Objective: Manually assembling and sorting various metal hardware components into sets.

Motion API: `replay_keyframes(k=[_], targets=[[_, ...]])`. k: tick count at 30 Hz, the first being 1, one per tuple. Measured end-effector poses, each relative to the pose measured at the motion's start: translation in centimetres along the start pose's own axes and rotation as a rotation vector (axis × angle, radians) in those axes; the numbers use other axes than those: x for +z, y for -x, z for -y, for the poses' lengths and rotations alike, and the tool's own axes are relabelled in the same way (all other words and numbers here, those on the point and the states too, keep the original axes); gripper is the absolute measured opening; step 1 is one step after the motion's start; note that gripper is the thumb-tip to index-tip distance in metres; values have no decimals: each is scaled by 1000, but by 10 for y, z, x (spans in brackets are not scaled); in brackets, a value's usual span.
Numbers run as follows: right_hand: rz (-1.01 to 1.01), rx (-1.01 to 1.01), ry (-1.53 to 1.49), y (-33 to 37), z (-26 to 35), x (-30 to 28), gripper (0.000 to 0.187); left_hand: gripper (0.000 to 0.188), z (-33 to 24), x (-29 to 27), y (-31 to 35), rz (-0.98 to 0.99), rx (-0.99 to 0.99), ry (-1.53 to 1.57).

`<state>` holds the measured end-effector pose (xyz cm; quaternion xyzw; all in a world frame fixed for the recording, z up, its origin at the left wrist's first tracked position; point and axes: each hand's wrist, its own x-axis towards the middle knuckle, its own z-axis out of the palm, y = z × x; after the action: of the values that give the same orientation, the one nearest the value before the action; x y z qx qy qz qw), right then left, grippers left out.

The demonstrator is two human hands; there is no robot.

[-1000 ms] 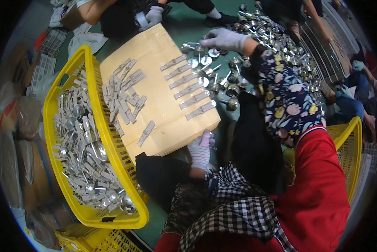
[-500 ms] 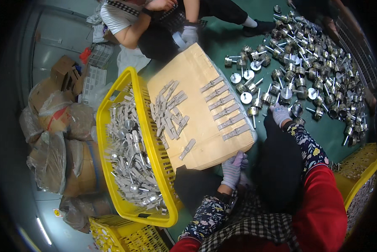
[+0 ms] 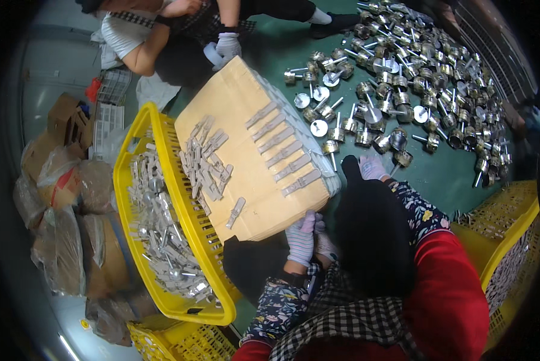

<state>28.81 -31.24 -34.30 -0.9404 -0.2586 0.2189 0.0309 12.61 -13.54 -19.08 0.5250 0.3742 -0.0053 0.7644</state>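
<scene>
**Dark green workshop floor (image 3: 276,48): white-gloved right hand (image 3: 372,168) drawn in beside black-clothed knee (image 3: 375,234)**

One second after reaching over the silver metal cups with rods (image 3: 397,138), scattered toward 2 o'clock, the right hand rests at 3 o'clock near their fringe. The knee partly masks it; whether its fingers pinch anything cannot be told. At 5 o'clock, the striped-gloved left hand (image 3: 301,240) keeps its fingers together at the near edge of a tan cardboard sheet (image 3: 252,171); its grip is unclear. The central sheet bears the same row of six flat grey clips (image 3: 284,153), beside a loose pile of clips toward 9 o'clock.
</scene>
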Motion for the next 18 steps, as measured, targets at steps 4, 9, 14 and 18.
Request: replay_keyframes(k=[4,9,14,18], targets=[[180,294,-443,16,-15,37,37,27,2,13,3,47,-11,-63],[-127,427,-632,17,-47,-17,60,28,6,13,-1,76,8,-97],[-137,-56,-1433,62,-61,-212,64,32,13,8,-8,104,12,-129],[-148,-380,-737,106,39,-295,68,36,13,-1,-9,45,70,-153]])
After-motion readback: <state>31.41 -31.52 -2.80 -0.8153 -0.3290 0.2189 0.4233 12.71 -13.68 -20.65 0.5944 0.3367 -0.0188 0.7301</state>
